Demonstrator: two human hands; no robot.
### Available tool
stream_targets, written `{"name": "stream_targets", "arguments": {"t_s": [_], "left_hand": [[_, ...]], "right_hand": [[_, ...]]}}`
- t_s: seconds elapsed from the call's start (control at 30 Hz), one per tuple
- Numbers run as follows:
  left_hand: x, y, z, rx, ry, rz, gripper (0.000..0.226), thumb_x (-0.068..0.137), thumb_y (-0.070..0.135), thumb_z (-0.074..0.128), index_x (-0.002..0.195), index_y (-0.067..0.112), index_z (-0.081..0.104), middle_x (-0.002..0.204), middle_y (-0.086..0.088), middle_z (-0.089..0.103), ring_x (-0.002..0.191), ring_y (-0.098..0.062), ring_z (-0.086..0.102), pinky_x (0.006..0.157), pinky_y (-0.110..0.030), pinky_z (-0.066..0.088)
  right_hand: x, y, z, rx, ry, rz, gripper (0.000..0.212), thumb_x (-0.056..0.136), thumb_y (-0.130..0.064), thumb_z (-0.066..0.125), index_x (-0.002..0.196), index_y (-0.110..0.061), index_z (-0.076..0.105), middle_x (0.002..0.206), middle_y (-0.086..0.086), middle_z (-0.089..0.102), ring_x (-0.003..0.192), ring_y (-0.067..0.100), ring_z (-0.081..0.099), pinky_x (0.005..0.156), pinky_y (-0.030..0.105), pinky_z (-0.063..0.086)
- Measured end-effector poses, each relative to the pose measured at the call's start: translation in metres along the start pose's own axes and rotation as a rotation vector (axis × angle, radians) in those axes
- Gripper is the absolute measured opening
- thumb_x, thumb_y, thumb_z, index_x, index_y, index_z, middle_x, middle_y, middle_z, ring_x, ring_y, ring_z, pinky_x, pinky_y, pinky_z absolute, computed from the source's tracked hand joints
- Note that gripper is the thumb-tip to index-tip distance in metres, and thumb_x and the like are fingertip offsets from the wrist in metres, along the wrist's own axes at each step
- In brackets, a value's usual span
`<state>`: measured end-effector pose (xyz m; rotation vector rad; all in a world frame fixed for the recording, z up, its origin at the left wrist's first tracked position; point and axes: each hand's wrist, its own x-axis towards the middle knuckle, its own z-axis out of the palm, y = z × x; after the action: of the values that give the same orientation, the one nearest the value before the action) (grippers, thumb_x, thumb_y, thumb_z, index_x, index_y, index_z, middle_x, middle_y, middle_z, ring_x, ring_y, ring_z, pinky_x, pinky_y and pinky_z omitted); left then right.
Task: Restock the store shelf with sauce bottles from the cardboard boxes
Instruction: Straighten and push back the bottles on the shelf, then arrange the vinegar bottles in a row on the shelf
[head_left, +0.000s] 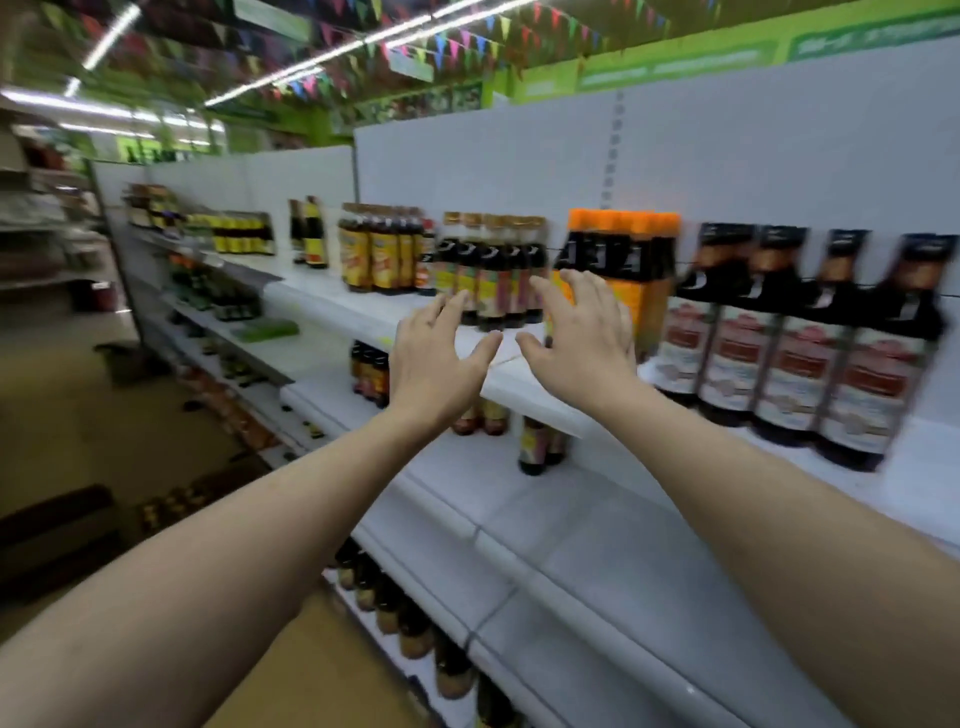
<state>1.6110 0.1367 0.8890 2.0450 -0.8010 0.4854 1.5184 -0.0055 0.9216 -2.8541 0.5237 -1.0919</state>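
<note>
landmark: gold-capped bottles (493, 270), a row of dark sauce bottles with colourful labels, upright on the top shelf (332, 306), near its front edge.
left hand (436, 358): in front of the gold-capped bottles, at their lower left. Palm toward the shelf, fingers straight and spread, nothing held. The fingertips overlap the base of the leftmost bottle; blur, cannot tell if touching.
right hand (582, 348): in front and to the lower right of the gold-capped bottles. Fingers straight and spread, nothing held. It covers the lower part of the neighbouring block; contact cannot be told.
hands: apart, thumbs pointing at each other across a gap that sits just below the gold-capped bottles.
orange-capped bottles (623, 244): just right of the gold-capped bottles, a tight upright block with orange-yellow labels.
black-capped bottles (800, 338): further right of the gold-capped bottles, beyond the orange block. Four upright in the front row, red-and-white labels.
yellow-label bottles (379, 249): just left of the gold-capped bottles, an upright cluster on the same shelf.
lower shelf (467, 467): directly below the gold-capped bottles, white.
lower-shelf bottles (535, 452): a few upright under the gold-capped bottles, tops hidden by the top shelf's edge.
bunting (452, 41): high above the gold-capped bottles, coloured flags at the ceiling.
floor (62, 426): far left and below the gold-capped bottles, tan.
blur: heavy; label text unreadable.
</note>
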Motion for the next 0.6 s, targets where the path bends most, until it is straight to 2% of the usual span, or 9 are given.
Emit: {"name": "stream_targets", "arguments": {"t_s": [0.37, 0.6], "left_hand": [[0.000, -0.238, -0.096, 0.448, -0.049, -0.338, 0.072, 0.101, 0.067, 0.040, 0.163, 0.031, 0.026, 0.172, -0.003, 0.019, 0.159, -0.028, 0.009, 0.126, -0.048, 0.016], [0.004, -0.373, -0.115, 0.733, -0.123, -0.448, 0.078, 0.097, 0.077, 0.026, 0.164, 0.037, 0.018, 0.174, 0.000, 0.004, 0.159, -0.027, -0.005, 0.126, -0.059, 0.002]], "right_hand": [[0.043, -0.176, 0.189, 0.076, -0.303, -0.239, 0.063, 0.099, -0.051, 0.054, 0.155, -0.028, 0.036, 0.165, 0.009, 0.025, 0.154, 0.030, 0.014, 0.123, 0.052, 0.018], [0.083, -0.261, 0.332, 0.098, -0.537, -0.393, 0.076, 0.099, -0.069, 0.041, 0.163, -0.040, 0.011, 0.173, 0.002, -0.003, 0.158, 0.032, -0.008, 0.124, 0.064, 0.006]]}}
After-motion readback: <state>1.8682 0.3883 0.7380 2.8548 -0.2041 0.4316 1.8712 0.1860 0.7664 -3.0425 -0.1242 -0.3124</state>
